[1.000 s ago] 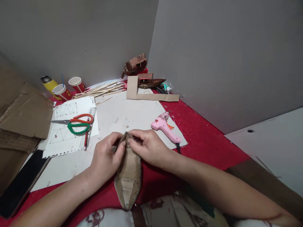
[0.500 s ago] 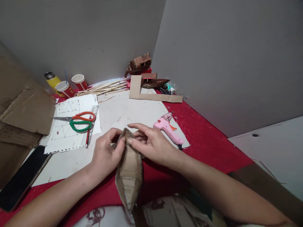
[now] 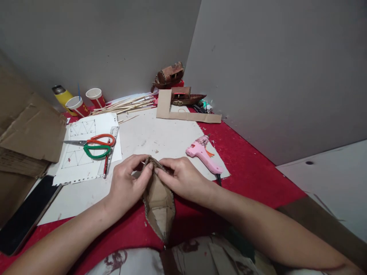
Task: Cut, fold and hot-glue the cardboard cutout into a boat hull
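Observation:
A small boat hull of brown cardboard [image 3: 161, 202], pointed at both ends and open on top, is held between my hands over the table's front edge. My left hand [image 3: 130, 177] pinches its left wall near the far tip, with the thumb inside. On the opposite wall, my right hand [image 3: 185, 177] grips in the same way, thumb inside and fingers around the outside. Both thumbs are close together by the far tip. The fingertips behind the walls are hidden.
Right of my hands lies a pink glue gun [image 3: 205, 154]. Scissors [image 3: 97, 145], a pencil [image 3: 106, 164] and drawn paper [image 3: 74, 168] are on the left, near a phone [image 3: 25, 214]. Behind are sticks [image 3: 126, 105], cups [image 3: 96, 98], an L-shaped cardboard piece [image 3: 164, 105] and model boats [image 3: 189, 97].
The hull's near end has swung slightly right and away from my body. My right fingers, earlier lifted and stretched over the far tip, have closed onto the right wall.

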{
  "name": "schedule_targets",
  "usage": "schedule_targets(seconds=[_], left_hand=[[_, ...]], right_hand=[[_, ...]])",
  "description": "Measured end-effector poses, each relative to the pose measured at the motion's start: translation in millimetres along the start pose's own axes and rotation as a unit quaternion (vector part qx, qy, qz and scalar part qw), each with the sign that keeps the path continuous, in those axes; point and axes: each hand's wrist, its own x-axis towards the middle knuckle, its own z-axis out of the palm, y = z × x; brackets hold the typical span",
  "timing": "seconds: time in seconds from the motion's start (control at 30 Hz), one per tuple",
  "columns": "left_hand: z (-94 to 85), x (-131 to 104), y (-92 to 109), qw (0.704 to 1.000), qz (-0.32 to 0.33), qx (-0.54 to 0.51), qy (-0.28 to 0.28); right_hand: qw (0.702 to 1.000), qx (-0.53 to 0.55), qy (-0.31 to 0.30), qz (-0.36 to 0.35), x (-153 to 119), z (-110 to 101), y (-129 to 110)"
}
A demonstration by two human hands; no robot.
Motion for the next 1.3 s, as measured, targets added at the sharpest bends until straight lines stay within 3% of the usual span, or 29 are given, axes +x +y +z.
schedule_targets(seconds=[0.23,0.63,0.97,1.13,1.3], left_hand=[[1.5,-1.7,2.0,0.999,-0.028,-0.008,-0.017],[-1.8,-0.9,5.0,0.999,0.004,0.011,0.031],[-2.0,0.6,6.0,0.985,-0.128,-0.11,-0.025],[-1.4,0.4,4.0,0.977,-0.152,-0.149,-0.028],[-0.7,0.8,2.8,0.973,-0.159,-0.164,-0.026]], right_hand=[[1.0,0.017,0.005,0.002,0.6,3.4,1.0],[1.0,0.02,-0.019,0.014,-0.4,5.1,-4.8],[0.996,0.087,-0.007,0.034,1.2,4.1,2.3],[0.995,0.077,0.015,0.055,0.5,4.1,-0.2],[0.998,0.033,0.062,0.002,-2.4,6.4,1.9]])
